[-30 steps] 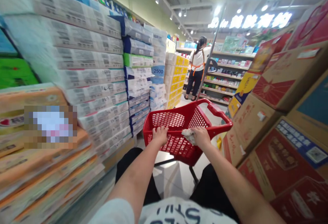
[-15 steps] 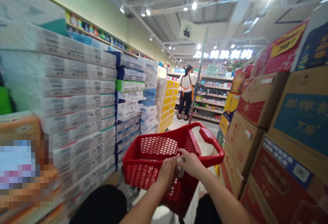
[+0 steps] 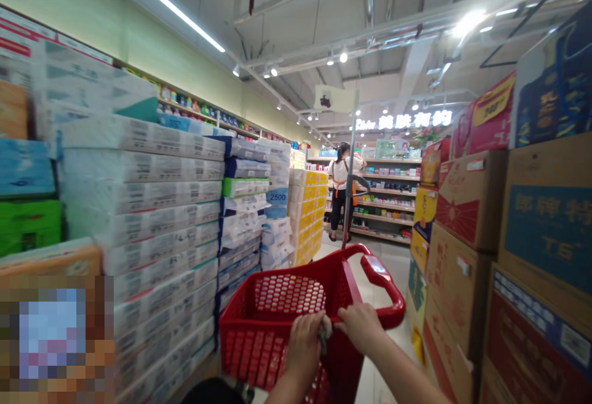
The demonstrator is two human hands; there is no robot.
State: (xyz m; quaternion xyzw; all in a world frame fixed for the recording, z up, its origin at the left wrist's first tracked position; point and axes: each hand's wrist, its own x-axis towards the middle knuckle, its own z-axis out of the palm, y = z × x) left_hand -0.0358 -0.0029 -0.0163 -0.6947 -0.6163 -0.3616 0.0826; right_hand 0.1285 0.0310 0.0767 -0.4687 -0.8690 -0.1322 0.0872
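Observation:
A red plastic shopping cart [image 3: 272, 324] with a perforated basket stands right in front of me. My left hand [image 3: 305, 339] is closed over its near rim, with a crumpled greyish-white cloth [image 3: 325, 329] bunched beside the thumb. A little to the right, my right hand [image 3: 363, 329] has its fingers curled onto the same rim, close to the red handle [image 3: 386, 290]. The fingertips of both hands are partly hidden. Behind the cart rises a pole carrying a pale flag [image 3: 330, 99].
Tall stacks of packaged tissue [image 3: 166, 200] line the left side. Cardboard cartons [image 3: 462, 268] are piled along the right. A person [image 3: 341, 188] in an orange-strapped apron stands at the shelves [image 3: 386, 197] ahead, beyond a strip of pale floor.
My hands, formerly together at the cloth, have moved apart. The right one is now on the rim, while the cloth stays with the left. My view has tilted up.

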